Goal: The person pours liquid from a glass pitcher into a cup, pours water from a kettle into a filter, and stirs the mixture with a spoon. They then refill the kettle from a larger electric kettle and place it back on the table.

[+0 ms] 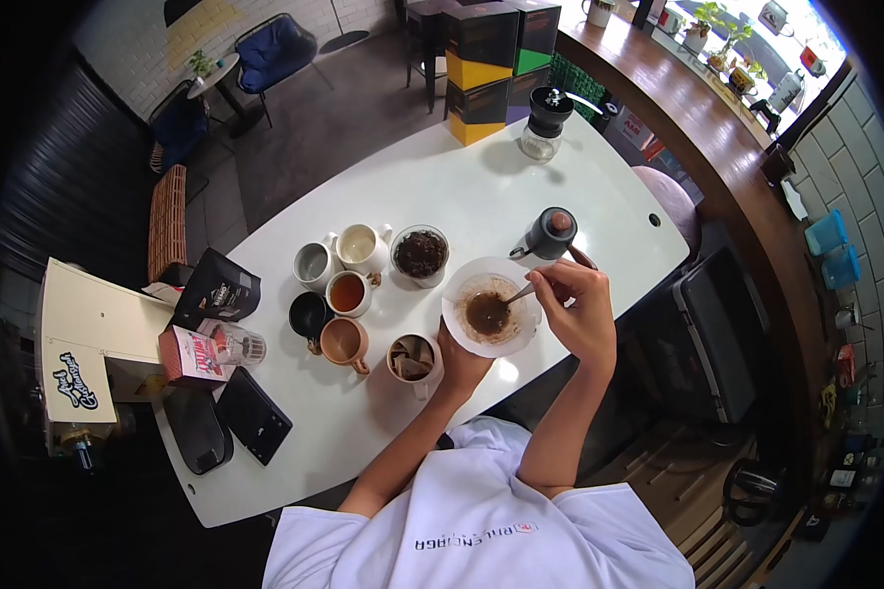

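Observation:
A white paper filter holds dark, wet coffee, with brown residue up its inner wall. My left hand is wrapped round the vessel beneath the filter, which is mostly hidden. Pinched in the fingers of my right hand is a metal spoon, its lower end in the coffee. Just left of the filter stands a glass of dark grounds. A dark kettle is behind the filter, near my right hand. A white mug with brownish pieces inside stands left of my left hand.
Several cups, one with amber tea, cluster on the white table. A manual grinder and stacked boxes stand at the far side. At left are a black pouch, a clear cup and a phone.

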Demonstrator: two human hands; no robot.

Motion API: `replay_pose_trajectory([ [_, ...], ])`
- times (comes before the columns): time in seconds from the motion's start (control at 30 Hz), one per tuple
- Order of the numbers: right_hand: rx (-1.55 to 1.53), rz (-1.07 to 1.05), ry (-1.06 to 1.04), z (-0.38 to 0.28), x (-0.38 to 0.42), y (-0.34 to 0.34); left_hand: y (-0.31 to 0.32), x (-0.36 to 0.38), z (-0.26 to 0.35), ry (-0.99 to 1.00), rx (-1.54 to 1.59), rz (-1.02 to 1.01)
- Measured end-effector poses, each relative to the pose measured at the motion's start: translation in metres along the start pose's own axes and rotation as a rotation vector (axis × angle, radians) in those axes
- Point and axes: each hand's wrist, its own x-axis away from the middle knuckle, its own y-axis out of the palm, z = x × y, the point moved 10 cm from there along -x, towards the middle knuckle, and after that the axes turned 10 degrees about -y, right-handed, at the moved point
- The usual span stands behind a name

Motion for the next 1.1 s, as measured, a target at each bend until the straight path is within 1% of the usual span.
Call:
replay_pose_trajectory([
  [0.17,0.015,-0.010,-0.001,0.000,0.000,0.000,-0.001,0.002,0.002,0.026,-0.028,0.035],
  [0.27,0.018,-0.009,0.002,0.001,0.001,0.000,0.000,0.002,-0.002,-0.002,0.004,0.017],
  [0.4,0.003,0.001,-0.011,0.001,0.002,0.000,-0.001,0.002,0.001,0.028,-0.027,0.018],
  [0.63,-0.029,-0.012,-0.032,-0.007,-0.002,-0.003,0.000,-0.001,-0.004,-0.075,0.044,-0.009],
  [0.7,0.017,-0.067,-0.015,-0.008,-0.004,-0.003,-0.001,-0.003,-0.003,-0.089,0.038,-0.009],
  [0.8,0.015,-0.069,-0.029,-0.012,-0.006,-0.004,-0.002,-0.003,0.003,-0.061,0.048,0.009],
  [0.87,0.002,-0.080,-0.024,-0.011,-0.007,-0.002,-0.002,-0.004,-0.007,-0.205,0.220,0.013],
  [0.9,-0.011,-0.089,-0.018,-0.010,-0.008,0.000,-0.003,-0.003,-0.009,-0.205,0.215,0.023],
  [0.97,-0.006,-0.129,-0.011,-0.007,-0.009,0.003,-0.003,-0.003,-0.005,-0.136,0.091,0.021],
  [1.1,0.006,-0.218,-0.017,-0.006,-0.014,0.002,-0.005,-0.003,-0.004,-0.184,0.144,0.057],
])
